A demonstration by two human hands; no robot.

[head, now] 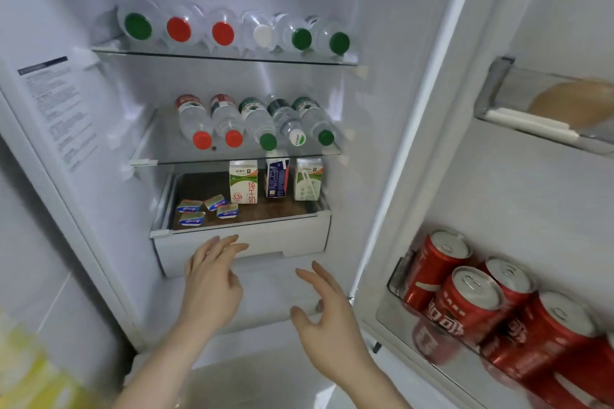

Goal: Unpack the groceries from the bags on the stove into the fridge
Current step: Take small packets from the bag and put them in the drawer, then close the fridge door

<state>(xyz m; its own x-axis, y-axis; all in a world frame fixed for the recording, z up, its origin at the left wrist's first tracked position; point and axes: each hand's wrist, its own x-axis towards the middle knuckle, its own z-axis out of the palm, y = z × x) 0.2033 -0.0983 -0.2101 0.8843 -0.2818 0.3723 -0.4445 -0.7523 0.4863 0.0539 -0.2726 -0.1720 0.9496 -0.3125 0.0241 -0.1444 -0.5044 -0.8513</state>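
Both hands were empty, with relaxed, spread fingers. The left hand [212, 279] reached toward the white front of the pulled-out drawer [265, 237] in the lower middle of the frame, its fingertips at or very near the panel; the right hand [324, 309] hovered just below and to the right. To close the drawer well, I think both palms should push evenly, so it slides straight and the milk cartons [243, 181] stay upright. The cartons and small butter portions [206, 209] lay inside the drawer, just above the hands.
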